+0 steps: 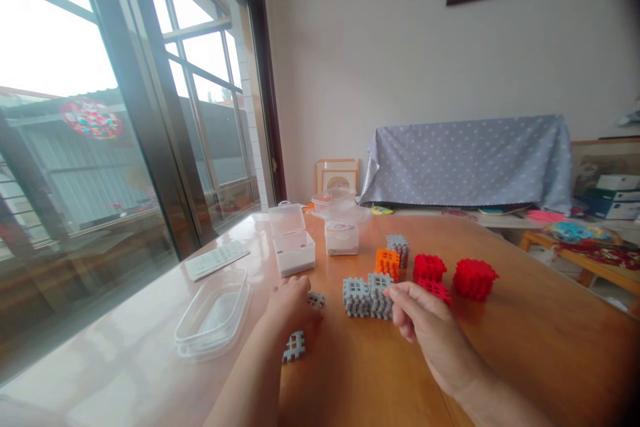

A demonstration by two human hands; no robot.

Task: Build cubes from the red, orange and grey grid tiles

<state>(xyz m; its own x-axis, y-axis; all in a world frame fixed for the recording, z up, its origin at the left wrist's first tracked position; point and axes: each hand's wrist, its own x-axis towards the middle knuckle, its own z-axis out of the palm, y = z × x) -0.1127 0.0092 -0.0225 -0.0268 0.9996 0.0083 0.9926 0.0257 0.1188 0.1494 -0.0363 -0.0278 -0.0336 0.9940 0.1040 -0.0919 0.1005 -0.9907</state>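
Note:
My left hand (pixel 291 301) reaches low over the table, its fingers bent down around a grey interlocking block (pixel 316 299) with square holes. Below that wrist another grey block (pixel 295 345) lies partly covered by my forearm. My right hand (pixel 423 310) is closed, thumb against the curled forefinger, at the right side of a grey block stack (pixel 381 290). Whether anything sits in that pinch is hidden. Touching this stack on its left is a second grey stack (pixel 355 297). Red blocks (pixel 429 268) stand just behind my right hand, partly hidden by it.
Farther back are an orange stack (pixel 388 263), another grey stack (pixel 398 248) and a red stack (pixel 474 278). To the left lie a clear plastic lid (pixel 215 310) and a printed sheet (pixel 218 260). An open clear box (pixel 295 255) and another box (pixel 342 241) stand behind.

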